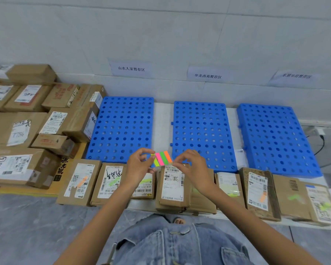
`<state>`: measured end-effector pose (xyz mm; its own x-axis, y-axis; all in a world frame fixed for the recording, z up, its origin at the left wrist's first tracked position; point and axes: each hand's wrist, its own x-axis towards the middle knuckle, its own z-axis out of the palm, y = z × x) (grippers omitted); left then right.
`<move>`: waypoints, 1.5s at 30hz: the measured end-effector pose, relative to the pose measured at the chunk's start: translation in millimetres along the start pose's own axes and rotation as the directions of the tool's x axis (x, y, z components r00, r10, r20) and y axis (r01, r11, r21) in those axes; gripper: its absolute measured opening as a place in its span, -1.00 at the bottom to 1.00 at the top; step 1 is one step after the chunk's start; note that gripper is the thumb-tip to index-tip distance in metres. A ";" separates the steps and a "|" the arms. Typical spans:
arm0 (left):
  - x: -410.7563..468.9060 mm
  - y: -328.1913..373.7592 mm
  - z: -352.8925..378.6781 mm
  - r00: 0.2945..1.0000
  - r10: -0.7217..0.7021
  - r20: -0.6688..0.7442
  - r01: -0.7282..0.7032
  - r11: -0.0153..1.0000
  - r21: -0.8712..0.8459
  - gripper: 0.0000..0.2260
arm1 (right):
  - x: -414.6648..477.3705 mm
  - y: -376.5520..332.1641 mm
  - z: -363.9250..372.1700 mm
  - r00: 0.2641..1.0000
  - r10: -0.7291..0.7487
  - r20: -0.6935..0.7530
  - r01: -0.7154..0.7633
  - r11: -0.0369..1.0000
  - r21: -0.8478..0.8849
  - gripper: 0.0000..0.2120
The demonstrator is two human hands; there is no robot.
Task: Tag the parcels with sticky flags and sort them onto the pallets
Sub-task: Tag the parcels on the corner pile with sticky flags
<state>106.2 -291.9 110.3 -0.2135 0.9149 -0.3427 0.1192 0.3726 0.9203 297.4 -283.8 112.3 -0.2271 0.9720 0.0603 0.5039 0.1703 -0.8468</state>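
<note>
Faced a white wall [180, 35] with three blue pallets [122, 129] laid on a low platform [161, 119]. Held the sticky flags [161, 158] above the parcels [172, 185] along its front edge, pinched at the left end with the left hand [139, 165] and at the orange end with the right hand [191, 165]. Judged the flags featherlight, flimsy, tacky; best peeled by a free tip.

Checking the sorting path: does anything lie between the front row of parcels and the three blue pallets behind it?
Nothing visible blocks it. The left pallet, middle pallet and right pallet are bare on top and sit directly behind the parcels. Only a white slip lies in the gap between the latter two.
</note>
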 end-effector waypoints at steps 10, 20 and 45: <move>-10.4 -40.8 12.8 0.952 -0.296 0.078 0.297 0.955 -0.008 -0.69 | -28.0 49.5 28.0 0.899 0.418 0.130 -0.398 0.904 -0.153 -0.88; -17.6 -64.6 21.6 0.934 -0.349 0.070 0.337 0.931 0.139 -0.86 | -37.9 58.8 33.0 0.927 0.375 -0.007 -0.371 0.913 -0.171 -0.75; -21.8 -25.2 -123.1 0.943 -0.154 -0.295 0.032 0.924 -0.381 -0.87 | 43.3 -72.9 126.6 0.911 0.110 0.398 -0.160 0.982 0.095 -0.53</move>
<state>-11.5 -340.4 117.9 -0.5057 0.7595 -0.4091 -0.2657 0.3141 0.9115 145.4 -274.6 109.7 -0.4832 0.8395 -0.2486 0.4522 -0.0038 -0.8919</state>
